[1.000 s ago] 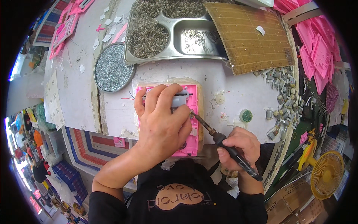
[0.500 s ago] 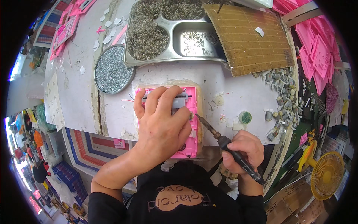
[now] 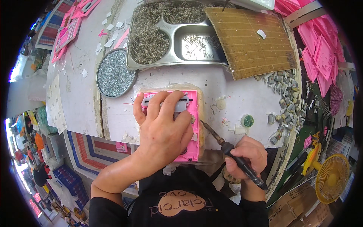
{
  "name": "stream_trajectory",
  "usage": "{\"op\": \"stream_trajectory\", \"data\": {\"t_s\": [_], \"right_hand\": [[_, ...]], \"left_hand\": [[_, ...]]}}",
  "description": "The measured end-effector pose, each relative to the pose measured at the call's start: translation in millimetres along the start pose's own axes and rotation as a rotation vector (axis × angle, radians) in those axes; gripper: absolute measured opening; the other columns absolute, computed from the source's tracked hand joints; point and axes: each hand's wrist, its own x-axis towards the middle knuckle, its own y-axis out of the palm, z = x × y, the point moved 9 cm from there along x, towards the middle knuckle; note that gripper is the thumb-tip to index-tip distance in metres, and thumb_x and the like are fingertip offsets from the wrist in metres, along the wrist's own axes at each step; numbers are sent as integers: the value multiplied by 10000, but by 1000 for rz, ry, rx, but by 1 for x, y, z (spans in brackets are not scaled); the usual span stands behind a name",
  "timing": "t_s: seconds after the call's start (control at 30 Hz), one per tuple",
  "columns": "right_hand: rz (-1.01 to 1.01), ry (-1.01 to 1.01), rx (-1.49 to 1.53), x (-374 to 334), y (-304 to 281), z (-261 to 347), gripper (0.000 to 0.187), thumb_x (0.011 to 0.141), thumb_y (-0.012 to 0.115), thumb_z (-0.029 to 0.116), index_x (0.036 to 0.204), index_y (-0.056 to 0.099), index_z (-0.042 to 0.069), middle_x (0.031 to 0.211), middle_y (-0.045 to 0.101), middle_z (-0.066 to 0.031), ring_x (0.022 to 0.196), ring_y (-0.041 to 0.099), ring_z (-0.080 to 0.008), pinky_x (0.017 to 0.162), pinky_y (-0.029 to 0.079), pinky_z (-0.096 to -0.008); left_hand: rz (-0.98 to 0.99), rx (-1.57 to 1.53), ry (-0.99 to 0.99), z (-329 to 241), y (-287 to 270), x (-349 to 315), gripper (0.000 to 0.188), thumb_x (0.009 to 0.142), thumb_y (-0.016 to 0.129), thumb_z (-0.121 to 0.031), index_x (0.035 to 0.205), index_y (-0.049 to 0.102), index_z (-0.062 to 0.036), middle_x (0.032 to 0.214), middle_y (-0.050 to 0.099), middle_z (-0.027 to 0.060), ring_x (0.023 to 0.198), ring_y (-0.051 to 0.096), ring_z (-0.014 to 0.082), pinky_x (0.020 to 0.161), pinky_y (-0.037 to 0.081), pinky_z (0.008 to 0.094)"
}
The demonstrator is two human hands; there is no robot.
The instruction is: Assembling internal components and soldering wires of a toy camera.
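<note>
A pink plastic casing point(image 3: 193, 145) lies on a pad point(image 3: 202, 98) in front of me. My left hand point(image 3: 157, 130) spreads over it, the fingertips gripping a grey bar-shaped part point(image 3: 181, 108) near its far edge and the thumb bent at the right. The palm hides much of the casing's inside. A thin red wire point(image 3: 128, 103) sticks out on the left. In my right hand point(image 3: 251, 155), fingers closed, is a soldering iron point(image 3: 226, 146) with a black handle. Its pointed tip is just right of the casing; whether it touches cannot be told.
Beyond the casing stand a round bowl point(image 3: 134, 81) of small screws and a metal compartment tray point(image 3: 172, 45) with springs. A brown board point(image 3: 253, 41) overlaps the tray. Small motors point(image 3: 283, 109) are heaped at the right, near a green round piece point(image 3: 247, 121). A yellow fan point(image 3: 332, 178) stands beyond the edge.
The iron's tip has drawn slightly toward me and right, from the casing's edge. My left hand stays on the casing, its fingers barely shifted. The whole view has tilted a little.
</note>
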Motion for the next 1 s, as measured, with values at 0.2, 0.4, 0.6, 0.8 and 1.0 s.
{"op": "stream_trajectory", "data": {"t_s": [0.2,0.4,0.6,0.8,1.0], "right_hand": [[-10,-12,-27,-2,-4,3,290,785,820,39,1012,640,36,599,554,-43,482,507,-191,462,390,-294],[-46,-22,4,2,-5,4,261,819,813,76,1004,634,30,590,535,-29,488,491,-177,472,379,-291],[-77,-31,26,7,-1,9,308,842,818,100,1053,613,6,661,571,-58,546,526,-173,504,399,-286],[-168,232,322,14,24,-1,434,885,783,-26,1273,589,-23,1045,693,-131,870,689,-160,768,561,-264],[50,124,164,68,77,8,613,860,751,-101,1410,492,-17,1150,677,-167,1073,698,-230,893,574,-341]], "left_hand": [[-107,-41,-1,20,-37,-21,456,797,819,-215,1203,656,-86,1340,578,155,1243,551,373,1114,326,585],[101,19,-102,77,-32,-38,319,841,795,-123,1131,680,-56,1006,637,129,905,635,311,848,484,433],[5,-82,-63,82,-46,-37,128,841,776,-64,941,698,-47,810,608,83,752,612,287,679,481,410],[-199,-438,-102,72,-48,-20,143,846,766,-21,958,678,-37,865,669,86,731,672,221,631,526,354],[-108,-1267,-480,79,11,-35,79,950,716,14,1015,671,21,890,725,64,720,684,74,616,562,230]]}}
